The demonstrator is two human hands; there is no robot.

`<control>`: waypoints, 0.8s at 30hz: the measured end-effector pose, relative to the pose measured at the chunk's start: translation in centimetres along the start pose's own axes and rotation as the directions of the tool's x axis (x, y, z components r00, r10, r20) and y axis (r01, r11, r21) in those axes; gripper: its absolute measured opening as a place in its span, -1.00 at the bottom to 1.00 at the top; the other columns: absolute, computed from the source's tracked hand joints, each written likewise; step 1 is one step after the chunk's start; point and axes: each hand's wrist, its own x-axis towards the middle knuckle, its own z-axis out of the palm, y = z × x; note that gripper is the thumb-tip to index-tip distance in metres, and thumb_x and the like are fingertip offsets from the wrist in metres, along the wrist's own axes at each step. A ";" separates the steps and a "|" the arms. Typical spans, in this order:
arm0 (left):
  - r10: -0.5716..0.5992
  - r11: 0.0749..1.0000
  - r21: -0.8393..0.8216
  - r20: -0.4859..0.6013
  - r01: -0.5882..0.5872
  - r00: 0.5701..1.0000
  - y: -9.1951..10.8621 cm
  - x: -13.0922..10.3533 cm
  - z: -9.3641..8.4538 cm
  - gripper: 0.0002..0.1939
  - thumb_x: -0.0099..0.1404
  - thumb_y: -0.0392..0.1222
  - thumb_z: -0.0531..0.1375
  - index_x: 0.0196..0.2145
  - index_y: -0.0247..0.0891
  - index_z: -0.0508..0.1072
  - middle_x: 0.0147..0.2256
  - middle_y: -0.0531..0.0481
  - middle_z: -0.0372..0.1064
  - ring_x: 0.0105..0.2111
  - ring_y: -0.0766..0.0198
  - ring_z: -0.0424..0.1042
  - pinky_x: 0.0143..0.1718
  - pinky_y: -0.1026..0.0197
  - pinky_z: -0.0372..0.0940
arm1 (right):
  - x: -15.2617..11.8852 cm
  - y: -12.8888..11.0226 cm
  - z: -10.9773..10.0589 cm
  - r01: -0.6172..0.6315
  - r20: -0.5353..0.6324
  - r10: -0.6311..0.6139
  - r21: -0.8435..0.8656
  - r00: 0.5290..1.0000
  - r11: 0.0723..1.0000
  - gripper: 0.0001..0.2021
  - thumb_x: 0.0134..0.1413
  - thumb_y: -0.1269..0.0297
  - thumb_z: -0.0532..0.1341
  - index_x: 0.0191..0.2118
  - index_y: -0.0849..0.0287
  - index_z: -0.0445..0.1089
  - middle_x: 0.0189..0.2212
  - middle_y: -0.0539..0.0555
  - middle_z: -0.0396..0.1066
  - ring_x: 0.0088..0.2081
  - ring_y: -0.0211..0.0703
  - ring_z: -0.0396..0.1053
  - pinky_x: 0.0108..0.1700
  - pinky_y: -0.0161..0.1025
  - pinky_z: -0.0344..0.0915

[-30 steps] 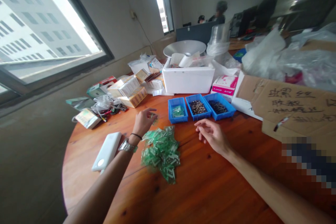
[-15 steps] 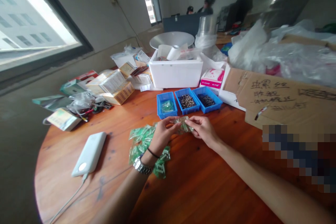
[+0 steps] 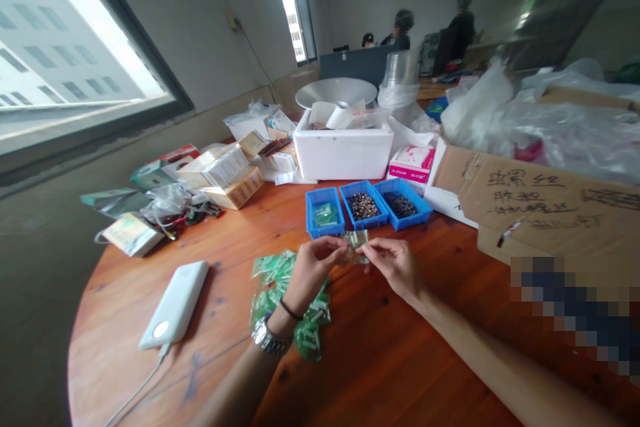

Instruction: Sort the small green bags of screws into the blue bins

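A small clear packet, held a second ago by the left hand alone, is now also pinched by the fingertips of the right hand, over the counter near the blue trays, two-handed handling thereby being established.

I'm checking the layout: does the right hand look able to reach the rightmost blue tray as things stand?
Probably yes: the rightmost blue tray is open on top, just beyond the right hand, and nothing shows between them, though that hand is pinching a small clear packet.
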 end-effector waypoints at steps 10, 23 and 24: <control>0.306 0.783 0.606 -0.174 -0.144 0.936 1.4 8.0 -4.8 -0.78 0.31 -0.07 0.31 -0.24 -0.23 0.71 -0.28 -0.13 0.65 -0.24 0.05 0.58 -0.09 0.07 0.41 | 0.2 1.1 -0.3 -0.028 0.075 0.022 0.075 0.997 0.997 -0.64 0.28 0.00 0.31 -0.02 0.18 0.55 -0.16 0.20 0.62 -0.42 -0.14 0.56 -0.55 -0.33 0.37; 0.073 0.481 0.863 0.140 -0.158 0.987 1.1 0.4 -14.9 -0.63 0.35 -0.05 0.18 0.02 -0.20 0.61 -0.05 -0.17 0.61 -0.16 0.04 0.58 -0.07 0.04 0.47 | 0.3 2.0 -0.9 -0.075 0.080 0.072 0.023 0.994 0.997 -0.67 0.28 -0.01 0.30 -0.10 0.17 0.54 -0.35 0.06 0.50 -0.51 -0.23 0.45 -0.60 -0.37 0.28; 0.045 0.457 0.872 0.173 -0.174 0.984 0.8 -0.7 -15.5 -0.61 0.34 -0.06 0.19 0.06 -0.18 0.59 0.00 -0.16 0.59 -0.10 0.02 0.58 -0.01 0.01 0.46 | 0.3 2.1 -0.9 -0.075 0.087 0.073 0.022 0.994 0.997 -0.68 0.28 -0.01 0.30 -0.10 0.17 0.54 -0.36 0.05 0.50 -0.52 -0.23 0.45 -0.60 -0.37 0.27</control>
